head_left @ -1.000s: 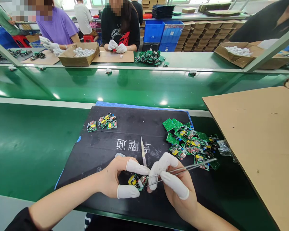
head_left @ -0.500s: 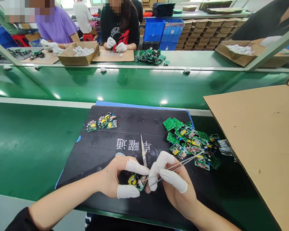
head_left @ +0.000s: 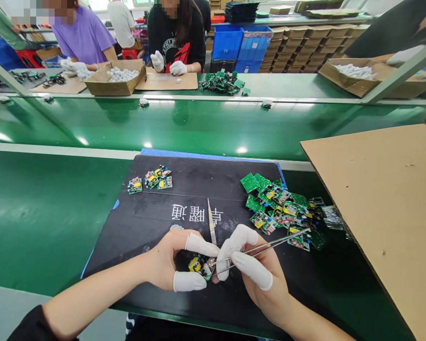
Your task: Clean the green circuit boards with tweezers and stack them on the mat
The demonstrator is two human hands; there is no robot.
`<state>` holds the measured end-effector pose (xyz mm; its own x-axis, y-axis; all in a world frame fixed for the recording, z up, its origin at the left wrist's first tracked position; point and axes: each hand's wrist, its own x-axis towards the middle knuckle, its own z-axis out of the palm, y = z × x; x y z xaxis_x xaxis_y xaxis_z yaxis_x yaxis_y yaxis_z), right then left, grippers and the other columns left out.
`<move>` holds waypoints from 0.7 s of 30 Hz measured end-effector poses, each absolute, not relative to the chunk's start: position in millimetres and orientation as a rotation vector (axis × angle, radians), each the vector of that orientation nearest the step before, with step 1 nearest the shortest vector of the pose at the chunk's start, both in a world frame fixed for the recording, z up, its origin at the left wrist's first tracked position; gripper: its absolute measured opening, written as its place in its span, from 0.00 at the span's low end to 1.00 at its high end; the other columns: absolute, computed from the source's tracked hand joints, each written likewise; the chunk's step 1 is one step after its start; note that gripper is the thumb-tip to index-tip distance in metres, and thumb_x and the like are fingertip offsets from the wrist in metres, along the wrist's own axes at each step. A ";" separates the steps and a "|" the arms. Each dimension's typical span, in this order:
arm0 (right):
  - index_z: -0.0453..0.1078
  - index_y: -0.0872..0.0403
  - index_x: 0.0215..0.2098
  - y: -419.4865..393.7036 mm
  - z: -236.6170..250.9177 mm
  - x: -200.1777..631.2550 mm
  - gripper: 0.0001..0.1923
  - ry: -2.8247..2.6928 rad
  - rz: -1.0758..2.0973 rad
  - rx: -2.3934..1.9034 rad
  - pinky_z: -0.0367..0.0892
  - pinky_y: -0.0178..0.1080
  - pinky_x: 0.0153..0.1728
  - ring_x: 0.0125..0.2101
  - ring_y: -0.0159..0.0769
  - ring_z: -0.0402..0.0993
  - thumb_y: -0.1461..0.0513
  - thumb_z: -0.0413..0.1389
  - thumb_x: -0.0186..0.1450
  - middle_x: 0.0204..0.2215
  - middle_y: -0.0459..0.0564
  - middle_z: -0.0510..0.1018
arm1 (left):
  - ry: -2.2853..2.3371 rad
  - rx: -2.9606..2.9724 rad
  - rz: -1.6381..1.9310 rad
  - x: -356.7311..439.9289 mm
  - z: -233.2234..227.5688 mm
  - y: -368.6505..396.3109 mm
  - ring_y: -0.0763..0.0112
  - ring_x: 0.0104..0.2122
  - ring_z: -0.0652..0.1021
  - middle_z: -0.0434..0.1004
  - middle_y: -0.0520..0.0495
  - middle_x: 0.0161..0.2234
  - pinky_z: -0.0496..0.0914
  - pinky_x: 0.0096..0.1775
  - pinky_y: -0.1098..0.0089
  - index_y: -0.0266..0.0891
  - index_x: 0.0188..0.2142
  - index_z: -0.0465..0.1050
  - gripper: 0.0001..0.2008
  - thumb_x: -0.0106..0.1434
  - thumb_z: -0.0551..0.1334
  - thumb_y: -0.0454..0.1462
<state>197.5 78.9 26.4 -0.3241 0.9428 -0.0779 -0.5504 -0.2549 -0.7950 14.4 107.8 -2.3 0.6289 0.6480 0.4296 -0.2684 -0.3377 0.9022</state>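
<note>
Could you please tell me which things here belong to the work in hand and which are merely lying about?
In hand:
- left hand pinching a small circuit board
- right hand holding tweezers, tips at that board

Lying about:
- second tweezers on the black mat
- pile of boards
- four boards at the mat's far left
- cardboard sheet

Both hands low and close together, forearms angled inward.
Left hand pinching with capped thumb and forefinger; right hand curled in a pen-like grip, capped fingertips nearly meeting the left's.
</note>
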 end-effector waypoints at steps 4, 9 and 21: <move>0.70 0.54 0.28 79.9 26.4 198.4 0.09 -0.822 1.828 -0.676 0.74 0.39 0.26 0.18 0.34 0.75 0.58 0.64 0.59 0.19 0.45 0.78 | 0.311 1.652 0.962 14.8 -1.0 107.3 0.65 0.32 0.81 0.83 0.41 0.33 0.73 0.38 0.69 0.37 0.52 0.72 0.21 0.59 0.68 0.37; 0.68 0.54 0.26 82.5 28.6 201.6 0.12 -0.791 1.916 -0.716 0.72 0.38 0.24 0.17 0.35 0.74 0.56 0.63 0.58 0.17 0.45 0.77 | 0.250 1.537 0.956 18.2 0.3 106.7 0.66 0.31 0.82 0.81 0.42 0.36 0.74 0.35 0.71 0.39 0.53 0.71 0.21 0.60 0.67 0.37; 0.69 0.55 0.24 84.8 29.5 197.9 0.05 -0.678 1.952 -0.720 0.68 0.34 0.21 0.14 0.31 0.70 0.62 0.60 0.55 0.14 0.43 0.74 | 0.198 1.372 0.930 21.3 0.2 106.5 0.66 0.31 0.80 0.79 0.41 0.35 0.74 0.35 0.67 0.38 0.53 0.73 0.21 0.59 0.67 0.36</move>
